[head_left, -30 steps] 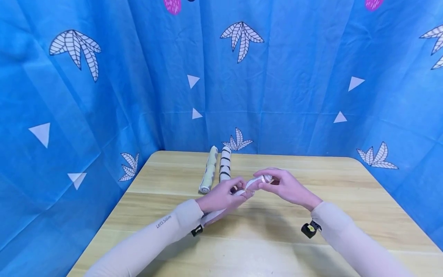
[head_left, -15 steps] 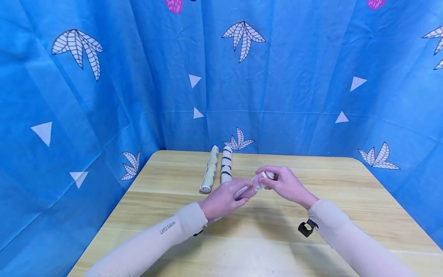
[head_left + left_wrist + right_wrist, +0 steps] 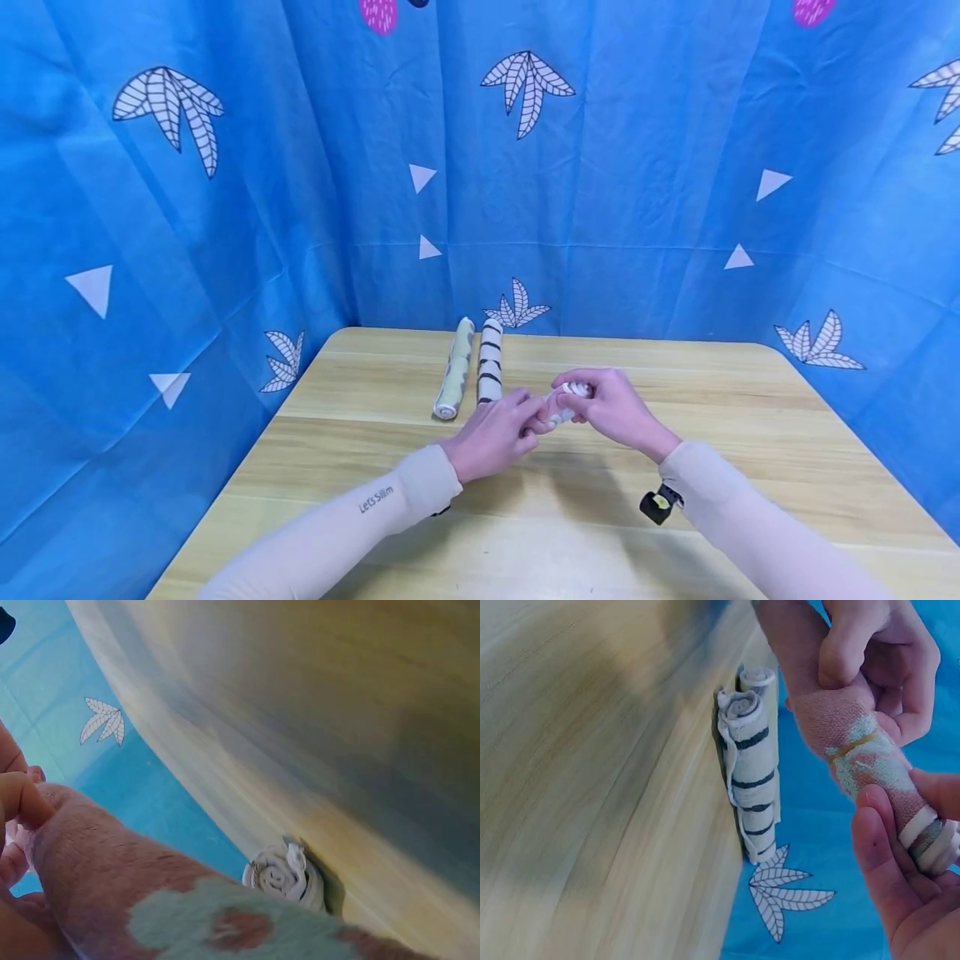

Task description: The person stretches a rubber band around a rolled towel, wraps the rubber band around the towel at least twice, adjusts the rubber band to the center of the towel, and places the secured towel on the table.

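A rolled towel (image 3: 840,712), pinkish-brown with pale green patches, is held in the air between both hands. In the right wrist view a thin yellowish-brown rubber band (image 3: 853,745) circles it near its white-striped end. My left hand (image 3: 495,437) has its fingers curled on the roll, just behind the band. My right hand (image 3: 618,408) pinches the striped end between thumb and fingers. From the left wrist, the roll's long body (image 3: 180,892) runs across the lower part of the picture. In the head view the left hand hides most of the roll.
Two more rolled towels lie side by side on the wooden table (image 3: 712,433), beyond the left hand: a white one with dark stripes (image 3: 491,362) and a pale green one (image 3: 453,375). A blue patterned curtain (image 3: 637,167) hangs along the table's far and left edges.
The left hand has turned over the roll, its fingers now lower and covering more of it. The right hand stays at the striped end, shifted slightly left. The table's towels have not moved.
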Action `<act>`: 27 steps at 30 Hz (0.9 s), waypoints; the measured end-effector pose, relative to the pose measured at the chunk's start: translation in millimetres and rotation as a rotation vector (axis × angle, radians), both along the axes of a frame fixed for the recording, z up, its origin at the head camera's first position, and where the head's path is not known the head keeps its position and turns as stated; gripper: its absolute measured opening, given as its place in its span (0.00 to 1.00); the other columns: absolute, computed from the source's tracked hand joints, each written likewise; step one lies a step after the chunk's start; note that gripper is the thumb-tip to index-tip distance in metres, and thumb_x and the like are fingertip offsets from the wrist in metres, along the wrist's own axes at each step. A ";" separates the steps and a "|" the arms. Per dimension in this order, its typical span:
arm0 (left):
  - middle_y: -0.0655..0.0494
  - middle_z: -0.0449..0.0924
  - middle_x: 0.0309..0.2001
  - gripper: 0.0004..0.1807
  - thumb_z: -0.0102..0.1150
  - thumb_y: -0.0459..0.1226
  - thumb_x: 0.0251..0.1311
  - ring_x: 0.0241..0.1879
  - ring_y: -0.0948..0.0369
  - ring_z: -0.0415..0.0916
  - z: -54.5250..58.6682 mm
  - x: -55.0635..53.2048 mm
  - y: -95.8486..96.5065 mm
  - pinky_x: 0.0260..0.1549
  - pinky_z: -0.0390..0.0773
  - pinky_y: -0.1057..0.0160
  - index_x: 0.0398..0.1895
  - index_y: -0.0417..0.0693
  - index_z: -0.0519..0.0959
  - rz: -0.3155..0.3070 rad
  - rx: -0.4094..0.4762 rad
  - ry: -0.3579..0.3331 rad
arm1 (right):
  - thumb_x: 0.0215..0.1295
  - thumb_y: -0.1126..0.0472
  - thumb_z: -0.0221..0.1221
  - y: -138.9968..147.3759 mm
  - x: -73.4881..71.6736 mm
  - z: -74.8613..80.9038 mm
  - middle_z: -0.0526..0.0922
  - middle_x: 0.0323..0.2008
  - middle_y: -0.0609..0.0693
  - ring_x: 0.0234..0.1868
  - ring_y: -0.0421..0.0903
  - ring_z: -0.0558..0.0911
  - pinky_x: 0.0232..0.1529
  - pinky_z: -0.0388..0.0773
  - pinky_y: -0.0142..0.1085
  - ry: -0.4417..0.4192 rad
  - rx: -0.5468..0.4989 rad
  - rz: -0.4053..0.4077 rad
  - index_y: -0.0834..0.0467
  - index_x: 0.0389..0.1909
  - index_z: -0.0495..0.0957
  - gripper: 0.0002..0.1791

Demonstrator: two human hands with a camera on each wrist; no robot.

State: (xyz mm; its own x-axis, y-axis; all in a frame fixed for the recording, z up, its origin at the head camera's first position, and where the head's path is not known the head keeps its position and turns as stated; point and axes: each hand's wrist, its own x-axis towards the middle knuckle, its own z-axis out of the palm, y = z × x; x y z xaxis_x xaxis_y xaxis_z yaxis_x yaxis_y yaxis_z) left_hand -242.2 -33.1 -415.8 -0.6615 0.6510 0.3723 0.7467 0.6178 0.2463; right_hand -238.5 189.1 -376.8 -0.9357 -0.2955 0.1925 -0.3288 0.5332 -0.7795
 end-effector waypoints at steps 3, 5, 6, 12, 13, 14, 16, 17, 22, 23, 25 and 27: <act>0.64 0.68 0.36 0.08 0.62 0.35 0.61 0.29 0.69 0.69 -1.5 0.7 1.0 0.24 0.69 0.74 0.37 0.59 0.74 0.002 -0.002 0.014 | 0.67 0.60 0.64 -0.2 -0.3 -0.8 0.87 0.30 0.50 0.26 0.46 0.84 0.29 0.83 0.37 -0.011 -0.001 -0.004 0.55 0.49 0.85 0.11; 0.64 0.68 0.36 0.08 0.62 0.35 0.61 0.28 0.69 0.68 -2.5 0.9 0.5 0.22 0.68 0.75 0.36 0.59 0.74 -0.009 0.004 0.027 | 0.67 0.61 0.64 0.7 -0.3 0.0 0.87 0.31 0.51 0.25 0.47 0.84 0.29 0.83 0.37 -0.019 -0.008 -0.006 0.56 0.49 0.85 0.12; 0.64 0.68 0.36 0.08 0.62 0.35 0.61 0.28 0.69 0.68 -2.9 0.9 0.0 0.22 0.67 0.75 0.36 0.58 0.74 -0.019 0.006 0.036 | 0.67 0.61 0.64 1.0 -0.4 0.5 0.87 0.31 0.51 0.25 0.47 0.84 0.28 0.83 0.36 -0.023 -0.012 -0.010 0.56 0.49 0.85 0.11; 0.62 0.70 0.39 0.09 0.59 0.36 0.65 0.28 0.69 0.68 -6.8 0.5 -8.1 0.23 0.68 0.77 0.46 0.58 0.80 -0.093 0.012 0.111 | 0.66 0.63 0.64 3.4 -2.4 1.7 0.87 0.32 0.54 0.26 0.52 0.84 0.28 0.83 0.39 -0.038 -0.051 -0.002 0.58 0.49 0.85 0.12; 0.63 0.70 0.39 0.08 0.59 0.37 0.66 0.28 0.69 0.68 -7.0 0.4 -10.0 0.24 0.68 0.78 0.46 0.57 0.81 -0.104 0.015 0.117 | 0.66 0.63 0.64 4.3 -2.6 1.9 0.87 0.33 0.55 0.26 0.52 0.84 0.29 0.84 0.40 -0.049 -0.066 0.002 0.59 0.49 0.85 0.12; 0.63 0.70 0.39 0.08 0.59 0.38 0.66 0.27 0.70 0.68 -7.1 0.2 -11.8 0.24 0.68 0.78 0.45 0.57 0.81 -0.114 0.018 0.124 | 0.66 0.63 0.64 5.2 -2.7 2.2 0.87 0.33 0.55 0.26 0.50 0.84 0.29 0.84 0.41 -0.062 -0.083 0.003 0.59 0.49 0.85 0.12; 0.63 0.71 0.38 0.05 0.59 0.39 0.65 0.26 0.71 0.68 -6.5 0.3 -14.8 0.24 0.68 0.80 0.42 0.57 0.80 -0.128 0.029 0.125 | 0.67 0.63 0.64 7.9 -2.5 3.1 0.86 0.34 0.56 0.26 0.48 0.83 0.29 0.84 0.42 -0.092 -0.116 -0.001 0.60 0.50 0.84 0.12; 0.64 0.71 0.37 0.03 0.60 0.39 0.64 0.26 0.71 0.68 -6.6 0.3 -16.1 0.24 0.68 0.80 0.40 0.57 0.79 -0.130 0.037 0.124 | 0.67 0.63 0.64 9.4 -2.4 3.5 0.86 0.34 0.57 0.26 0.48 0.83 0.30 0.84 0.42 -0.111 -0.136 -0.004 0.62 0.51 0.84 0.13; 0.67 0.72 0.33 0.07 0.64 0.45 0.64 0.27 0.72 0.70 -6.2 -0.7 -15.7 0.26 0.71 0.79 0.38 0.59 0.74 -0.083 0.084 0.042 | 0.68 0.60 0.64 13.2 -3.5 5.5 0.86 0.35 0.58 0.27 0.48 0.83 0.31 0.84 0.39 -0.174 -0.174 -0.015 0.65 0.54 0.82 0.17; 0.67 0.72 0.32 0.09 0.65 0.46 0.64 0.28 0.72 0.70 -6.0 -1.4 -14.9 0.26 0.71 0.78 0.38 0.59 0.73 -0.073 0.095 0.012 | 0.68 0.59 0.64 13.5 -4.3 5.3 0.86 0.35 0.58 0.27 0.48 0.84 0.32 0.85 0.40 -0.178 -0.169 -0.007 0.65 0.54 0.81 0.18; 0.68 0.72 0.32 0.11 0.66 0.47 0.63 0.29 0.71 0.71 -4.5 -2.4 -13.5 0.28 0.73 0.76 0.39 0.61 0.73 -0.059 0.126 -0.068 | 0.68 0.58 0.64 14.2 -5.6 4.6 0.86 0.35 0.57 0.28 0.48 0.85 0.33 0.85 0.41 -0.168 -0.140 0.009 0.63 0.54 0.81 0.18; 0.67 0.72 0.30 0.11 0.67 0.46 0.64 0.29 0.69 0.71 -3.0 -3.8 -12.5 0.27 0.73 0.73 0.40 0.63 0.72 -0.048 0.161 -0.161 | 0.68 0.57 0.63 15.7 -6.0 3.9 0.86 0.37 0.56 0.30 0.49 0.85 0.34 0.85 0.40 -0.133 -0.108 0.036 0.60 0.55 0.82 0.17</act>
State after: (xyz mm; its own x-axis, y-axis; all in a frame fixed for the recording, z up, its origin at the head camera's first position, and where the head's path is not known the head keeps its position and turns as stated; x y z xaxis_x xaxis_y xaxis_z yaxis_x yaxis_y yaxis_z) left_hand -246.0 -45.6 -418.7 -0.6903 0.6238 0.3665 0.7176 0.5255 0.4572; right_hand -244.5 204.7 -372.9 -0.9441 -0.3141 0.1006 -0.2369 0.4338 -0.8693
